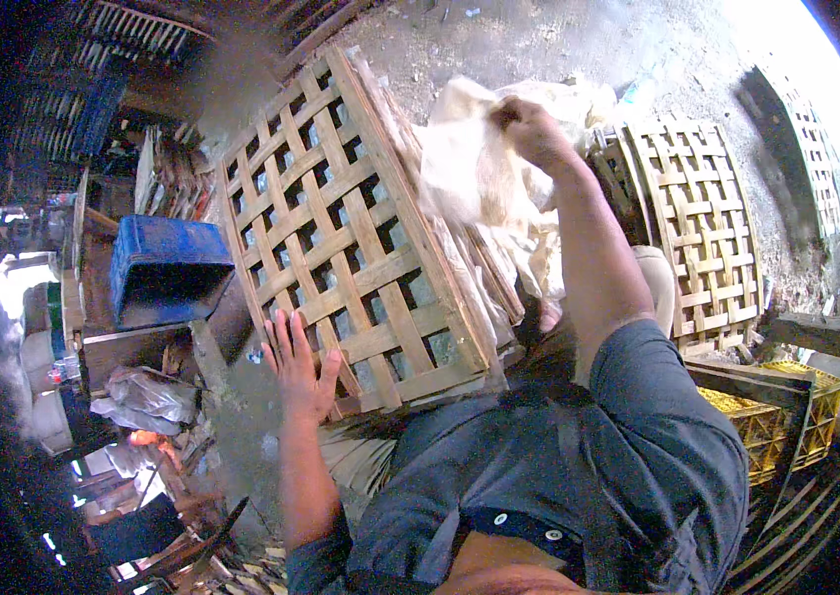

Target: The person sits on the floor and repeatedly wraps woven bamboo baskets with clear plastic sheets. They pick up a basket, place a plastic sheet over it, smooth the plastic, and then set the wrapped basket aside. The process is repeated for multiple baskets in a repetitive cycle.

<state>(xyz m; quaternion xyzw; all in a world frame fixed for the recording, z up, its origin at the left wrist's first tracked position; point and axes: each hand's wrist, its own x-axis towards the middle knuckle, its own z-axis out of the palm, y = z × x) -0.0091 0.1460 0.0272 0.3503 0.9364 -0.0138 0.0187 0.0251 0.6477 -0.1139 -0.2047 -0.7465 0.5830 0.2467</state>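
A woven lattice panel (pixel 331 245) of flat wooden or bamboo strips in a wooden frame tilts up before me. My left hand (pixel 305 372), fingers spread, is at the panel's near left edge; whether it presses on the frame is hard to tell. Beyond the panel's right side, my right hand (pixel 531 134) pinches a crumpled whitish sheet (pixel 465 160), plastic or sacking. That sheet drapes down towards a bare foot (pixel 550 315). Wooden boards (pixel 491 271) and more pale sheeting lie along the panel's right edge.
A second lattice panel (pixel 703 223) stands at the right, with another (pixel 822 160) farther off. Yellow plastic crates (pixel 814 416) are at lower right. A blue plastic crate (pixel 167 260) lies to the left, above a grey plastic bag (pixel 152 394). The ground (pixel 405 44) is rough concrete or dirt.
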